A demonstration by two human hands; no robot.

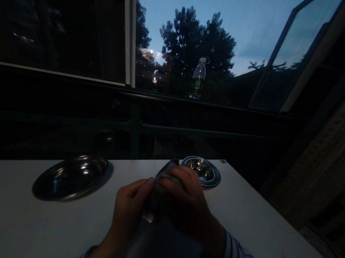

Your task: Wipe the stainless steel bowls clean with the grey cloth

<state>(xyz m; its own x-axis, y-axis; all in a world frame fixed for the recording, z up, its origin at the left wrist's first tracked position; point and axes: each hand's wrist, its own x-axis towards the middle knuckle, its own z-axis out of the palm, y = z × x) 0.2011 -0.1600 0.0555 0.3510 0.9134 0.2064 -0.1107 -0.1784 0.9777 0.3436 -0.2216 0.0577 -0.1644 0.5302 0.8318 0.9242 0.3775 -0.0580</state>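
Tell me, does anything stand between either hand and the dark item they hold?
Nothing visible does: the left hand and right hand both touch the dark item. A metal dish lies beyond the right hand.

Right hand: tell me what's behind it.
Behind the right hand, a shiny round dish sits on the white table; its lower left part is covered, so unseen.

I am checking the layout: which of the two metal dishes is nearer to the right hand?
The smaller-looking dish on the right, partly hidden by the right hand; the larger-looking dish lies apart, left of both hands.
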